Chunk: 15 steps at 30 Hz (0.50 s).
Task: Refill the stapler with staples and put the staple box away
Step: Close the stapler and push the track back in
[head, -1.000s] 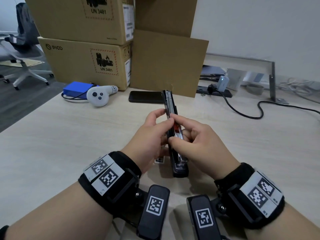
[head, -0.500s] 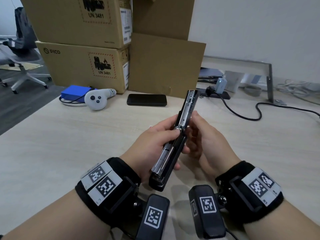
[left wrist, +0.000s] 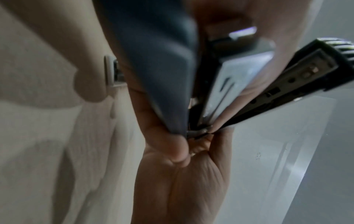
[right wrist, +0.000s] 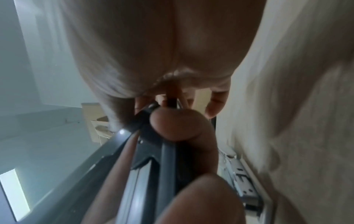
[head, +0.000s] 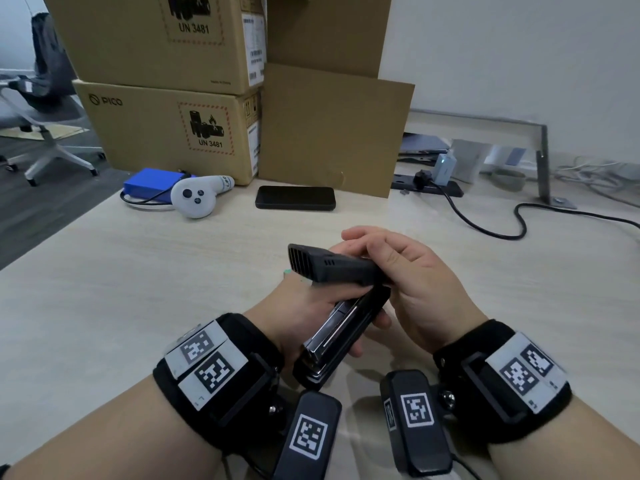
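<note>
The stapler [head: 341, 327] is held above the desk [head: 104, 306], near its front edge, hinged open with the black top cover [head: 332, 266] swung up and to the left of the metal magazine [head: 329, 337]. The left hand [head: 311, 306] grips the lower body, fingers curled around it. The right hand [head: 405, 282] grips the top cover near the hinge, thumb and fingers curled around it. A black phone [head: 295, 198] and a white controller [head: 197, 197] lie toward the desk's far edge, in front of stacked cardboard boxes [head: 166, 126].

Black stapler [head: 341, 327], lid partly hinged open, metal magazine exposed, held above table.
</note>
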Each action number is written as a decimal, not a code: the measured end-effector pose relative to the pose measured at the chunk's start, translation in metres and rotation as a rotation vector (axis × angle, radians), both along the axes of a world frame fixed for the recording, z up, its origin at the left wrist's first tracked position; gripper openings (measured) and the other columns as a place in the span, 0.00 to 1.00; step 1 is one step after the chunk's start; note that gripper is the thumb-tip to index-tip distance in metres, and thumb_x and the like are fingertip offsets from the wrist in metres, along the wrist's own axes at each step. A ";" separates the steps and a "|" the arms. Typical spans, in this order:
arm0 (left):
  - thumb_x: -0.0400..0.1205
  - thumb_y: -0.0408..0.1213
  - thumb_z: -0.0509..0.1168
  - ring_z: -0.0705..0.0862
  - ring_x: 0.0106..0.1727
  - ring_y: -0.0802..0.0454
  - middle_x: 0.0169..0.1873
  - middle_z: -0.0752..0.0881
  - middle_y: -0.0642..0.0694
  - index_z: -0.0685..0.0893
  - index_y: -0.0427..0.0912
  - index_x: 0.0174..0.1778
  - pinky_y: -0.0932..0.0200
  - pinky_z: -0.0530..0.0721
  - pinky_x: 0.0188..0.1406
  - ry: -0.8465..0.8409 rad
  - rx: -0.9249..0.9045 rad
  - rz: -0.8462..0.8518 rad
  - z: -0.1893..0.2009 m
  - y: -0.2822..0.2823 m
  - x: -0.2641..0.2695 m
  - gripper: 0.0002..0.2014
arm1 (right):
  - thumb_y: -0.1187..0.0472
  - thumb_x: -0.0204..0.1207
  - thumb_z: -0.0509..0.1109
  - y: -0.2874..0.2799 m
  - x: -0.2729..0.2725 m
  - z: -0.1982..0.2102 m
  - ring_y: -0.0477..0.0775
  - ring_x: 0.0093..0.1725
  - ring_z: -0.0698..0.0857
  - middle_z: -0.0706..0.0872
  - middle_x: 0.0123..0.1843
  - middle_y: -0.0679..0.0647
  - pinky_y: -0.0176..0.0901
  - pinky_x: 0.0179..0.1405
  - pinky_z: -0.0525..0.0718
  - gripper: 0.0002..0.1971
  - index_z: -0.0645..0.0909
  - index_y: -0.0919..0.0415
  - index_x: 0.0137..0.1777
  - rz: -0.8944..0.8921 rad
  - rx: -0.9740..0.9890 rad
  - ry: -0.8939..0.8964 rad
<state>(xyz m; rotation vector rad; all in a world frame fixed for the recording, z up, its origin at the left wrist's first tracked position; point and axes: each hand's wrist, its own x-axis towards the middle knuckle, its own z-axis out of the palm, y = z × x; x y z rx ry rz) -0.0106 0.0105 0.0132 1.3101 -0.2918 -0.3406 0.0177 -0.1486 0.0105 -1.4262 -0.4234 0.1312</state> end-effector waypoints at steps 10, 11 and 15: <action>0.86 0.23 0.61 0.92 0.28 0.50 0.32 0.91 0.41 0.85 0.38 0.52 0.55 0.88 0.18 0.087 0.007 0.039 -0.001 -0.004 0.001 0.09 | 0.52 0.77 0.74 -0.003 0.000 -0.003 0.45 0.50 0.88 0.91 0.60 0.47 0.28 0.41 0.79 0.14 0.87 0.53 0.60 -0.003 -0.262 -0.322; 0.86 0.22 0.60 0.93 0.31 0.46 0.34 0.92 0.42 0.84 0.39 0.58 0.53 0.88 0.19 0.135 -0.047 0.031 0.001 -0.005 0.002 0.12 | 0.53 0.79 0.73 -0.002 0.000 -0.003 0.51 0.47 0.90 0.92 0.55 0.53 0.31 0.38 0.82 0.13 0.86 0.55 0.61 -0.006 -0.192 -0.276; 0.83 0.22 0.59 0.94 0.47 0.38 0.53 0.93 0.43 0.82 0.45 0.70 0.49 0.92 0.27 0.178 -0.184 -0.004 -0.001 -0.007 0.004 0.22 | 0.51 0.81 0.65 -0.002 -0.003 0.002 0.55 0.48 0.92 0.91 0.52 0.54 0.43 0.40 0.91 0.15 0.81 0.61 0.60 -0.052 -0.025 -0.256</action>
